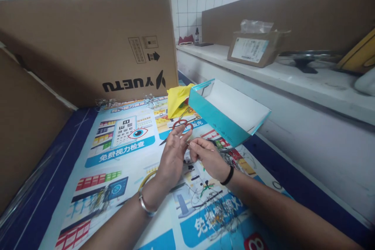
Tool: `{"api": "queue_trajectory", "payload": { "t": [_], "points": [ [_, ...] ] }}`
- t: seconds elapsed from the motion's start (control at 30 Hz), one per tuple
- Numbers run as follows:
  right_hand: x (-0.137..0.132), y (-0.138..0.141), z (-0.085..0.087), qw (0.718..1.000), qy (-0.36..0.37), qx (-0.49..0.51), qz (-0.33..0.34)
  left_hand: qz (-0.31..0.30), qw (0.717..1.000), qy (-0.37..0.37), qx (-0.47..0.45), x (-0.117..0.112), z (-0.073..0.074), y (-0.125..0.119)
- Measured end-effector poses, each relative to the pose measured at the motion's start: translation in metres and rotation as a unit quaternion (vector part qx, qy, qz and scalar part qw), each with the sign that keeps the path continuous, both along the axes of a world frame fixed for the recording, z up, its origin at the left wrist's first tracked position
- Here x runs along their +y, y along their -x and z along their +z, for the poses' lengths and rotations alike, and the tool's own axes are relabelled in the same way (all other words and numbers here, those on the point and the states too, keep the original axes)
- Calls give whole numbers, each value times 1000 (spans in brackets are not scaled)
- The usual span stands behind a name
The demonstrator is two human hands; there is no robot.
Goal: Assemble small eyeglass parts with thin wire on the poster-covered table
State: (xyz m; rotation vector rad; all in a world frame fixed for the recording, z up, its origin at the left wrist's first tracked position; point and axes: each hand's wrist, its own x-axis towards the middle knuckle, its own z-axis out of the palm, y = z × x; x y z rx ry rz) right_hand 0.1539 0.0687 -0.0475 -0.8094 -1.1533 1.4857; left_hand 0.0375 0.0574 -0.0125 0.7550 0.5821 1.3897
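My left hand (172, 160), with a silver bangle at the wrist, is raised over the printed table cover (123, 187). Its fingers are stretched out and somewhat apart. Beside them, my right hand (209, 158) is closed in a pinch near the left fingers; what it pinches is too small to make out. Just beyond the left fingertips lie red-handled scissors (179, 122), partly hidden by the hand. Thin wire pieces (219, 218) spread in a tangle below the right forearm. A yellow hoop (145, 179) shows behind the left wrist.
An open teal box (216, 119) leans tilted at the right, beside a yellow bag or cloth (177, 101). A large cardboard box (88, 47) stands at the back left. Another wire tangle (101, 199) lies left. A small carton (252, 49) sits on the white ledge (211, 52).
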Motion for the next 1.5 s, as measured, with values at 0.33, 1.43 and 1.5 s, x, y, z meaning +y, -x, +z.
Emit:
{"api": "queue_trajectory", "payload": {
  "t": [0.33,1.43,1.5],
  "points": [
    [0,-1,0,998,26,51,20,86,953,-79,281,12,-6,14],
    [-2,-5,5,998,-47,-2,47,20,909,-180,375,18,4,27],
    [-1,-6,4,998,-55,-2,21,-1,903,-191,385,20,5,29]
  ]
}}
